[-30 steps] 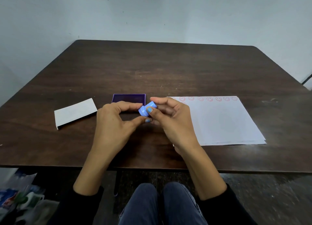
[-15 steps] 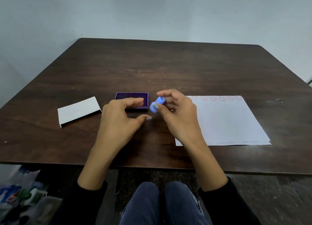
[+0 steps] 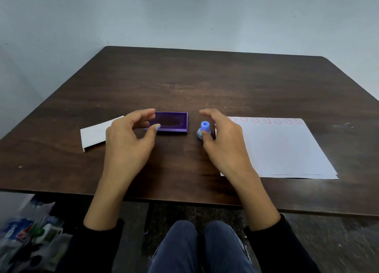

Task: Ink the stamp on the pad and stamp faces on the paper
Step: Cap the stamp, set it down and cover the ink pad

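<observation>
A person seated at a dark wooden table (image 3: 205, 78) is reaching toward a purple ink pad (image 3: 171, 123) with the left hand (image 3: 128, 141), whose fingers are curling loosely around the pad's left end, the thumb tip sitting at its near edge; whether it is gripping the pad cannot be told. The right hand (image 3: 222, 141) is cupping a small blue stamp (image 3: 204, 129) that is standing upright on the table just right of the pad, the thumb touching its base while the other fingers are arching above it, spread and not closed on it. A white sheet of paper (image 3: 276, 149) is lying to the right, partly under that hand, already bearing a row of red smiley faces (image 3: 266, 121) along its far edge. A white lid (image 3: 93, 134) is lying on the table to the left, behind the left hand. Dark sleeves and blue trousers are showing below the table edge
</observation>
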### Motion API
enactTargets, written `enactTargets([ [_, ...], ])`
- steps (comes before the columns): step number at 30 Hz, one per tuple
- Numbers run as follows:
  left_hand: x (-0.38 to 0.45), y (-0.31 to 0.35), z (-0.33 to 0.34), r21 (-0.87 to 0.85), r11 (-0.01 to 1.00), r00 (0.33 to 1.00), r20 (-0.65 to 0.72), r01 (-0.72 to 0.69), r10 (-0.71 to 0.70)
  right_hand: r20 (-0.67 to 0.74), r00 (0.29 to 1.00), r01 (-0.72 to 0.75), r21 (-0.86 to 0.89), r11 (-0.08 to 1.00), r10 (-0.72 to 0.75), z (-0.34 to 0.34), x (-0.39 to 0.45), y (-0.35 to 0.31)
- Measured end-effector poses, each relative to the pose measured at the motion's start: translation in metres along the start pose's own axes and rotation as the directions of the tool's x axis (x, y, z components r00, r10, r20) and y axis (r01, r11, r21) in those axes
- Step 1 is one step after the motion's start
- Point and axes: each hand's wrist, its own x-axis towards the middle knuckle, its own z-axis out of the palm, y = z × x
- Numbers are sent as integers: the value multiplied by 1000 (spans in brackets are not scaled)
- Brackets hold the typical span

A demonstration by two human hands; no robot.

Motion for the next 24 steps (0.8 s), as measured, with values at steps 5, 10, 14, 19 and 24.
enactTargets([
  [5, -2, -7, -28, 117, 990, 985, -163, 76, -56, -29, 994, 103, 65, 993, -101, 12, 2, -32],
  [10, -8, -22, -54, 311, 910, 951, -229, 274, -208, 172, 959, 220, 53, 974, -225, 50, -4, -64],
  [14, -13, -25, -60, 357, 845, 916, -188, 399, -353, 319, 911, 295, -64, 953, -260, 79, -6, -73],
  [19, -17, -29, -59, 339, 850, 915, -164, 403, -369, 394, 888, 331, -196, 923, -235, 100, -5, -71],
  [24, -16, -31, -57, 314, 862, 918, -134, 398, -374, 370, 887, 356, -163, 920, -278, 106, -6, -71],
])
